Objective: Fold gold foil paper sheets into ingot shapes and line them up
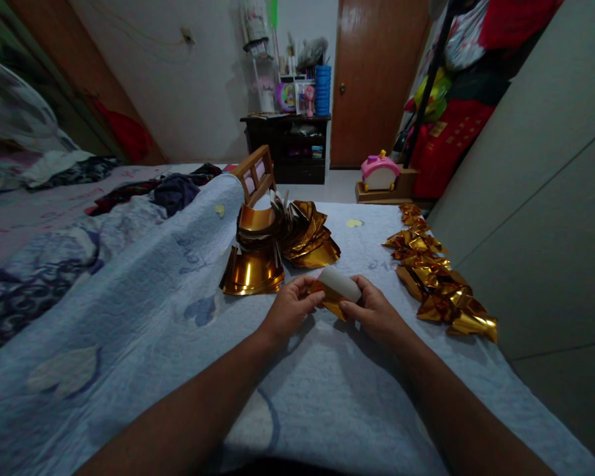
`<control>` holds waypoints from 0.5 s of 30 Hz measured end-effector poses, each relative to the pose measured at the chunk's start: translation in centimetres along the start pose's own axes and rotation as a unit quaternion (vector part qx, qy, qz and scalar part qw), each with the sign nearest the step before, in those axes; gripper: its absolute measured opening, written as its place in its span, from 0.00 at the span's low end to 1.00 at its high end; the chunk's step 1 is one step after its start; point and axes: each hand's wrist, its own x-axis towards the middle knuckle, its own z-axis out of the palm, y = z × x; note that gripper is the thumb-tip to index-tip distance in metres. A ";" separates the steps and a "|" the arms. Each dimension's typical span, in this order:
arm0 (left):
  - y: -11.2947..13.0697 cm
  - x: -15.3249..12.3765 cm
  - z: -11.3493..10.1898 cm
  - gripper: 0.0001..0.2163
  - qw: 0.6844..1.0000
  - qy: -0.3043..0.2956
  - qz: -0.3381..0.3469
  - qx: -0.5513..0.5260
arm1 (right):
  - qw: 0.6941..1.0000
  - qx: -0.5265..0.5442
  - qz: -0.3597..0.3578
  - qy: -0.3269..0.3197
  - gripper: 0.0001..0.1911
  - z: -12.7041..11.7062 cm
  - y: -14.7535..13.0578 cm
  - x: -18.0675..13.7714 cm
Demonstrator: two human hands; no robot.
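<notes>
Between my two hands is a sheet of gold foil paper (341, 284), white on its inner side and bent over into a curve. My left hand (297, 301) pinches its left end between thumb and fingers. At the right end, my right hand (369, 303) grips it with the thumb on the near side. Just beyond my hands lie stacks of curved gold foil sheets (252, 268), some fanned out to the right. Off to the right, a row of folded gold foil pieces (434, 271) runs along the bed's edge.
A pale blue quilted cover (258, 344) spreads under everything. Crumpled clothes (173, 192) lie on the left, beside a wooden bed rail (255, 173). A pale cabinet (550, 218) stands close on the right. Farther back are a pink toy (379, 173) and a dark shelf (287, 149).
</notes>
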 end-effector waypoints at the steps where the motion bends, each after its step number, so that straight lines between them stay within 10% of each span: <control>1: 0.1 0.0 0.0 0.14 1.000 0.009 -0.009 -0.007 | 1.000 0.019 -0.004 -0.001 0.19 0.1 0.1 0.0; 15: 0.1 -0.2 0.2 0.18 0.998 0.033 0.036 -0.026 | 0.999 0.033 0.026 -0.016 0.17 -0.2 0.2 0.2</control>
